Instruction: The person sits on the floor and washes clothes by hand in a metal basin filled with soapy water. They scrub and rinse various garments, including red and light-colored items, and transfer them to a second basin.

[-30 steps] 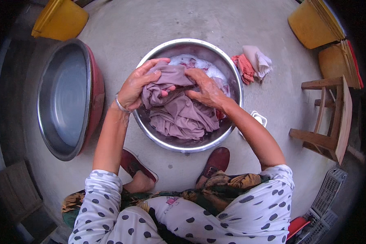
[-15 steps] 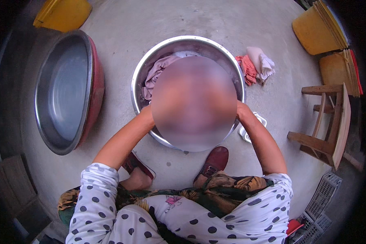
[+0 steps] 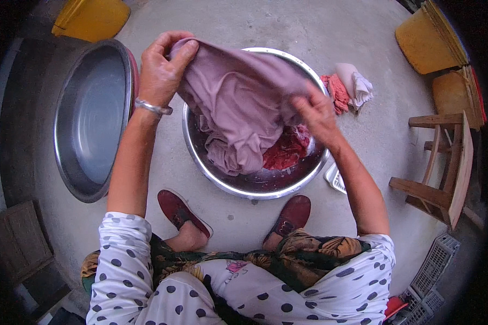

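A mauve cloth garment (image 3: 238,86) is spread between my two hands above a round metal basin (image 3: 220,186). Its upper left corner is pinched by my left hand (image 3: 162,67), which wears a silver bracelet on the wrist. My right hand (image 3: 317,115), slightly smeared by motion, grips the garment's right edge over the basin's right side. The lower part of the garment hangs bunched into the basin. Beside that bunch, a wet red cloth (image 3: 287,150) lies in the basin with some suds on it.
A large metal basin (image 3: 89,116) stands at left, with a red one behind it. Orange cloth (image 3: 337,96) and pale cloth (image 3: 358,86) lie right of the wash basin, near a white plastic item (image 3: 336,177). A wooden stool (image 3: 455,168) and yellow buckets (image 3: 425,43) are farther right.
The mauve garment, partly visible at the basin's left before, is now raised and stretched out. My left hand has gone up and left. A blurred patch hid both hands earlier.
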The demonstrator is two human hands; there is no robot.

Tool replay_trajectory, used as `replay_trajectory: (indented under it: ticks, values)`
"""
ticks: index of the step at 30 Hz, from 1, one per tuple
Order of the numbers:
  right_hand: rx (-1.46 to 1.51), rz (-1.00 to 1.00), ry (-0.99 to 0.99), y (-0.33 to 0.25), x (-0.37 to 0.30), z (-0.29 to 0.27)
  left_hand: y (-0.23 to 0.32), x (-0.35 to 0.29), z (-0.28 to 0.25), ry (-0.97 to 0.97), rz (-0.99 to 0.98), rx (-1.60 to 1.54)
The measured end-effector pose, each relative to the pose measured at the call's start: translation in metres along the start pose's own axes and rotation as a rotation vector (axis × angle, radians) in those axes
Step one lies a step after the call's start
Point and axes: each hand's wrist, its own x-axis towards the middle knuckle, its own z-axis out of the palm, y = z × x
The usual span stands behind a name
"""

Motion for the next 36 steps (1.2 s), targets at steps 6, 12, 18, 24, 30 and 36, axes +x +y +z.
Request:
replay_trajectory:
  ticks: [6, 12, 18, 24, 30, 36]
  values:
    - [0.073, 0.165, 0.254, 0.03, 0.008, -0.03, -0.04, -0.045, 0.024, -0.72, -0.411, 0.423]
    - [0.054, 0.299, 0.179, 0.03, 0.001, -0.031, -0.063, -0.11, 0.084, -0.702, -0.401, 0.372]
    - [-0.547, 0.171, 0.042, 0.015, 0.001, -0.039, -0.07, -0.103, 0.079, -0.404, -0.789, -0.449]
    - [-0.537, 0.213, 0.113, 0.037, -0.001, -0.077, -0.071, -0.061, 0.009, -0.199, -0.793, -0.689]
    - [-0.176, 0.205, 0.183, 0.047, -0.001, -0.066, -0.065, -0.065, 0.0, -0.248, -0.828, -0.799]
    - [-0.065, 0.308, 0.14, 0.014, 0.01, -0.067, -0.059, -0.061, -0.023, -0.315, -0.918, -0.917]
